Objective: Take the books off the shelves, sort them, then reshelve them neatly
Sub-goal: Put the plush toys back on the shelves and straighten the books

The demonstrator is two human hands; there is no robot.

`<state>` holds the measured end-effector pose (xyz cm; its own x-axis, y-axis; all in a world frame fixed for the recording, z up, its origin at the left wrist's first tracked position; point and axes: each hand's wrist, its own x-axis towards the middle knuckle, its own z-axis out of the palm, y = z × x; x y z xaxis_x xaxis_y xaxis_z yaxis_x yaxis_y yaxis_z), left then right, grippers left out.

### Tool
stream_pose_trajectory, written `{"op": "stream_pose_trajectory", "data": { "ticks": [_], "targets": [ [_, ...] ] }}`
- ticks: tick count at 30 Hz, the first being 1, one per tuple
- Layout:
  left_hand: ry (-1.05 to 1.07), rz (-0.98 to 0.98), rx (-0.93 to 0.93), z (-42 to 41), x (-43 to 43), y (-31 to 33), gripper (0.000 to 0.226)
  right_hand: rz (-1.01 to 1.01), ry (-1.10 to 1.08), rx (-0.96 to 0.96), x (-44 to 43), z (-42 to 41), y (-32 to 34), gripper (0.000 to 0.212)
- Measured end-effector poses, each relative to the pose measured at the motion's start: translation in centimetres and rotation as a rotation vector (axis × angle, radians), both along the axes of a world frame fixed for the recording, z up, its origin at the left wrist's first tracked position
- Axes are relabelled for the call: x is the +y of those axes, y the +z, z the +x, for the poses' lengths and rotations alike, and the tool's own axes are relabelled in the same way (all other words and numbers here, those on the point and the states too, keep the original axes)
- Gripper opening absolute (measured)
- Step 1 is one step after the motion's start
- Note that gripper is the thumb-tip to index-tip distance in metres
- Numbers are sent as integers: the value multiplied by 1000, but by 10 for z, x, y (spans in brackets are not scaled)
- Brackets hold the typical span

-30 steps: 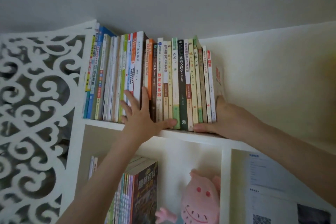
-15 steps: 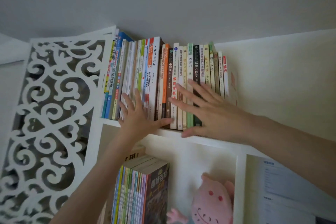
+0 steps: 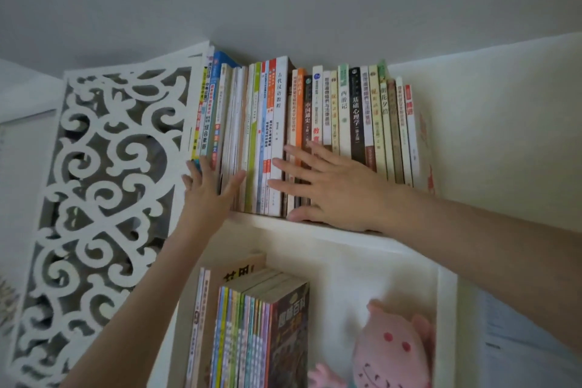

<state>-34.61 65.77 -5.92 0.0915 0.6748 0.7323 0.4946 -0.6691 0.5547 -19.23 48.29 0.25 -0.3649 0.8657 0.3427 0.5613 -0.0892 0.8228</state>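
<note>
A row of upright books (image 3: 345, 110) fills the top shelf (image 3: 318, 230) of a white bookcase. My left hand (image 3: 209, 190) lies flat with spread fingers against the spines at the row's left end. My right hand (image 3: 330, 187) presses flat on the spines near the middle of the row, its thumb along the shelf's front edge. Neither hand grips a book. On the shelf below stands a second batch of books (image 3: 252, 331), its lower part out of view.
A white carved scrollwork panel (image 3: 97, 198) forms the bookcase's left side. A pink plush toy (image 3: 390, 353) sits in the lower compartment beside the books. A white divider (image 3: 445, 324) separates that compartment from papers (image 3: 516, 340) at the right. The grey ceiling is close above.
Both hands have slid left along the spines. The right hand left the row's right end and now lies flat over the middle books; the left hand reached the leftmost books.
</note>
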Motion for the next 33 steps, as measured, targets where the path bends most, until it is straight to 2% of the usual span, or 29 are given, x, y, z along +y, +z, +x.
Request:
{"op": "stream_pose_trajectory", "data": {
  "ticks": [3, 8, 12, 14, 16, 19, 21, 23, 24, 28, 33],
  "targets": [
    [8, 5, -128, 11, 2, -3, 99, 39, 10, -10, 12, 7, 1, 57],
    [147, 69, -90, 9, 3, -6, 93, 9, 7, 37, 13, 4, 0, 54],
    [20, -4, -80, -7, -9, -1, 85, -8, -26, 115, 2, 0, 1, 60],
    [24, 14, -59, -3, -25, 1, 87, 72, -43, 121, -13, 12, 0, 64],
    [-68, 100, -91, 14, -53, 3, 86, 179, -44, 189, -38, 29, -2, 72],
    [-248, 176, -61, 44, -97, 12, 86, 325, -14, 439, -72, 43, -11, 86],
    [-289, 227, -22, 63, -111, 22, 83, 363, 0, 843, -78, 47, -18, 101],
    [-300, 262, 10, 79, -118, 28, 81, 317, 55, 1271, -75, 51, -22, 117],
    [-292, 280, 32, 86, -119, 29, 80, 271, 71, 1382, -73, 53, -23, 122],
    [-167, 359, 172, 103, -112, 21, 84, 202, 30, 1384, -63, 60, -28, 121],
    [-108, 391, 164, 108, -105, 20, 82, 194, 55, 1401, -62, 60, -23, 124]
  ]
}}
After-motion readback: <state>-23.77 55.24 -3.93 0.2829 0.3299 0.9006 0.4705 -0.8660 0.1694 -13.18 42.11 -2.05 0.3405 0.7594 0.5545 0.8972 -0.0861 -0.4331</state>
